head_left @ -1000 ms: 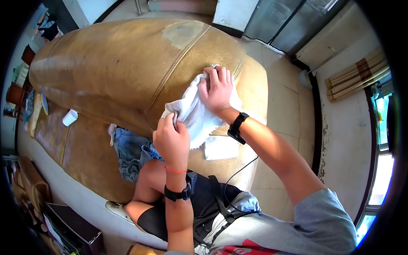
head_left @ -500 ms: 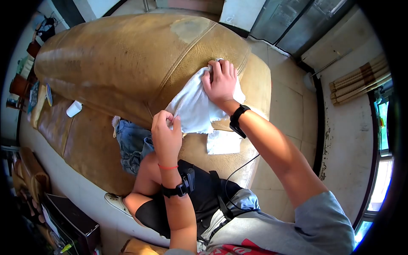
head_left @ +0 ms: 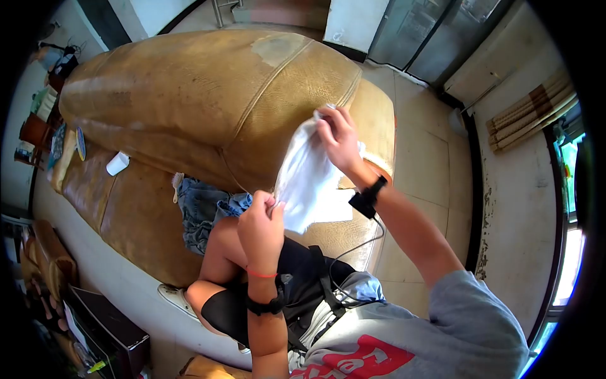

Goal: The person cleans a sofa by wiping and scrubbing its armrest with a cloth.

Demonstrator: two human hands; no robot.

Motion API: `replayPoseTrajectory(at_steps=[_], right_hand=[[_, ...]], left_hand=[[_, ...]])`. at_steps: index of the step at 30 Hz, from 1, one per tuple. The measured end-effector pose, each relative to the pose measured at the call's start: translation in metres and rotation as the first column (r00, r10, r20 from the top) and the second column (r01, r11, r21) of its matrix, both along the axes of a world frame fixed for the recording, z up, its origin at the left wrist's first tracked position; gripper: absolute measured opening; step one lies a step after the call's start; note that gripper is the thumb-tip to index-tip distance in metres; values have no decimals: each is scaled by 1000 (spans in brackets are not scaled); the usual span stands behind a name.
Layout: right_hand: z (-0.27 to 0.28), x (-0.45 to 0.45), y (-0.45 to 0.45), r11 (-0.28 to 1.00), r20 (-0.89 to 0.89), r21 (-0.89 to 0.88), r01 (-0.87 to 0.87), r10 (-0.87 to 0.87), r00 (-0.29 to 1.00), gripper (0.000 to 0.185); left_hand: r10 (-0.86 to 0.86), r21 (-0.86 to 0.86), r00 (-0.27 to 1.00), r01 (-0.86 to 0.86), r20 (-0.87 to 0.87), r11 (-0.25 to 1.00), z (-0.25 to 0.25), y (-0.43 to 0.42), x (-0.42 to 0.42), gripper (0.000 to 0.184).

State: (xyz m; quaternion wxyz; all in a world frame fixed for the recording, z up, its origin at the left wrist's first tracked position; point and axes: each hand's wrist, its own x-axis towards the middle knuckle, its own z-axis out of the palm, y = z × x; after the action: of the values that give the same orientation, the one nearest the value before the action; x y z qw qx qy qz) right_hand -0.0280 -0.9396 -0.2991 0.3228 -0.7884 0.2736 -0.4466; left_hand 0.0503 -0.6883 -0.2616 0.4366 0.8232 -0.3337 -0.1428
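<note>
A white cloth (head_left: 309, 180) hangs between my two hands, above the tan leather sofa (head_left: 183, 88). My left hand (head_left: 262, 224) pinches its lower left edge, near my bent knee. Higher up and to the right, my right hand (head_left: 339, 139) has its fingers closed on the upper corner, in front of the sofa's backrest. Partly behind the cloth, a flat white piece (head_left: 338, 207) lies on the seat. Crumpled blue denim (head_left: 201, 211) rests on the seat left of my left hand, with a pale brush-like item (head_left: 177, 186) at its edge.
A white cup (head_left: 118, 163) lies on its side on the seat at the left. Beyond it is a blue oval item (head_left: 80, 144). A black cable (head_left: 360, 243) runs from my right wrist toward my lap. A dark box (head_left: 110, 328) stands at the lower left.
The cloth has come up off the backrest and is stretched between my hands. My right hand, earlier spread on it, now grips its corner. My left hand has moved slightly right and down.
</note>
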Motion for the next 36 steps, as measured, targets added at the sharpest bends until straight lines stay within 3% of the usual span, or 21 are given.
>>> replayPoseTrajectory(at_steps=[4, 5, 7, 9, 12, 16, 19, 20, 22, 23, 26, 29, 32, 36], right_hand=[[-14, -63, -2, 981, 111, 145, 130, -147, 983, 28], [-14, -76, -4, 971, 104, 174, 165, -185, 977, 29], [-13, -92, -13, 957, -11, 105, 272, -273, 962, 23], [-8, -93, -26, 930, -94, 172, 324, -312, 945, 23], [12, -85, -49, 921, -29, 220, 321, -323, 946, 24], [48, -52, -80, 920, 72, 216, 328, -350, 934, 30], [51, -12, -101, 946, 41, 224, 236, -251, 967, 51], [37, 4, -113, 966, -66, 132, 222, -215, 974, 58], [-1, 24, -120, 982, -325, -5, 187, -178, 929, 71], [-18, 33, -117, 945, -304, -192, 263, -313, 900, 68], [-24, 39, -119, 943, -261, -150, 298, -329, 908, 62], [-30, 40, -129, 925, -228, -201, 323, -365, 902, 55], [-33, 42, -128, 900, -169, -298, 319, -378, 910, 35], [-36, 34, -122, 910, -148, -287, 301, -352, 924, 30]], left_hand=[[-26, -41, 996, 22, -84, 999, 11, 0, 2, 23], [-31, 22, 990, 28, 138, 999, 8, -5, -1, 23], [-78, 137, 834, 3, 547, 991, 1, -21, -6, 22], [-50, 120, 875, -9, 482, 993, -3, -41, -10, 22], [13, 72, 958, -35, 286, 997, 17, -68, -15, 20], [94, -22, 959, -91, 268, 996, 38, -109, -3, 18], [135, -96, 948, -112, 289, 989, 49, -149, 4, 15], [148, -196, 951, -96, 271, 976, 38, -165, 9, 16], [72, -261, 921, 32, 382, 965, 8, -193, 1, 37], [3, -247, 905, 113, 426, 962, -9, -205, -5, 47], [33, -75, 761, 21, 648, 997, -38, -218, -4, 61], [69, -57, 749, -41, 659, 998, -45, -233, -1, 58], [74, -110, 682, 10, 727, 994, -56, -226, 9, 30], [102, -186, 645, 64, 757, 980, -65, -223, 10, 22]])
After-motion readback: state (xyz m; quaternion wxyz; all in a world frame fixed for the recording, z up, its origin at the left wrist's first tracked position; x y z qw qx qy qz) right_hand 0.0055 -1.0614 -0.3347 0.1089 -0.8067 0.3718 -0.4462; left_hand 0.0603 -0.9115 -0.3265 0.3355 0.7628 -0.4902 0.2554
